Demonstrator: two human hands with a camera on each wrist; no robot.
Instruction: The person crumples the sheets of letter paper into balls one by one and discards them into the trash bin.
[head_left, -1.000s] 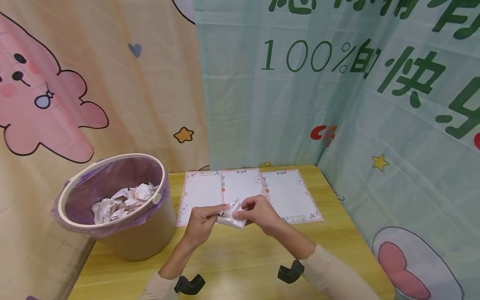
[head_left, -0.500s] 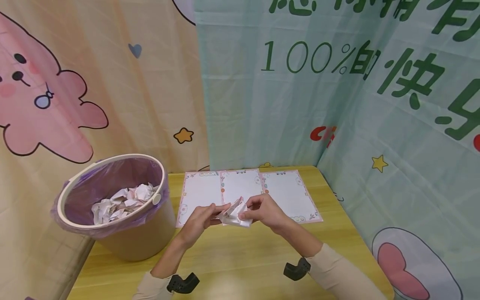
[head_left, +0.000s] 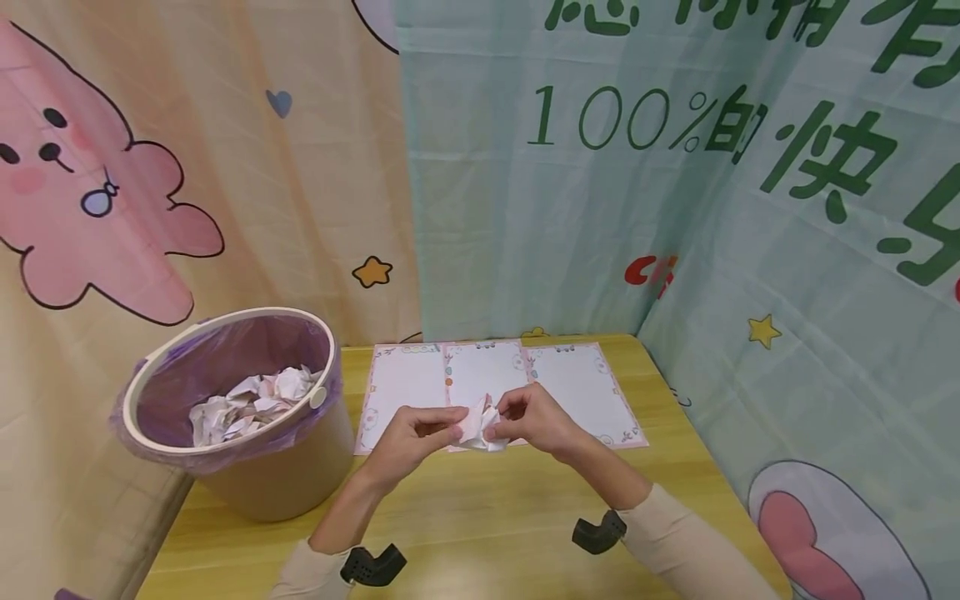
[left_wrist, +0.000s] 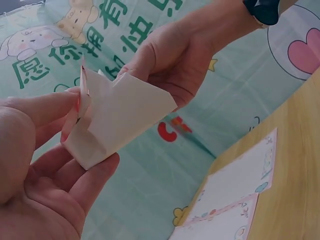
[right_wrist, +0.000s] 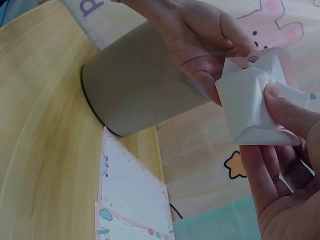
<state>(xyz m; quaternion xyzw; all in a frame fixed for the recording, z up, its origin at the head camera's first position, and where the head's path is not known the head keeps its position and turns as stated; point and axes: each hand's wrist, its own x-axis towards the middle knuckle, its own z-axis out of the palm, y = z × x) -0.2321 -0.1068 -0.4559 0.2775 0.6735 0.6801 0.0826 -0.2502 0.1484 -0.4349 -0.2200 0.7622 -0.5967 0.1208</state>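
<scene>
A folded, partly crumpled sheet of white paper (head_left: 480,427) with pink-printed edges is held between both hands, above the table. My left hand (head_left: 416,437) pinches its left side, thumb on one face and fingers beneath, as the left wrist view shows. On the other side my right hand (head_left: 536,423) grips the paper, its thumb pressed on the front face in the right wrist view and the fingers under the lower edge. Behind the hands, several white sheets with pink decorated borders (head_left: 570,392) lie flat side by side on the table.
At the left stands a beige bin (head_left: 277,475) lined with a purple bag, holding several crumpled papers (head_left: 251,404). The yellow wooden table (head_left: 480,525) reaches the printed curtains (head_left: 517,233) at the back and right.
The folded paper has been turned and squeezed into a more compact shape between the hands. My left thumb and fingers have shifted their hold on it. The head view has moved slightly.
</scene>
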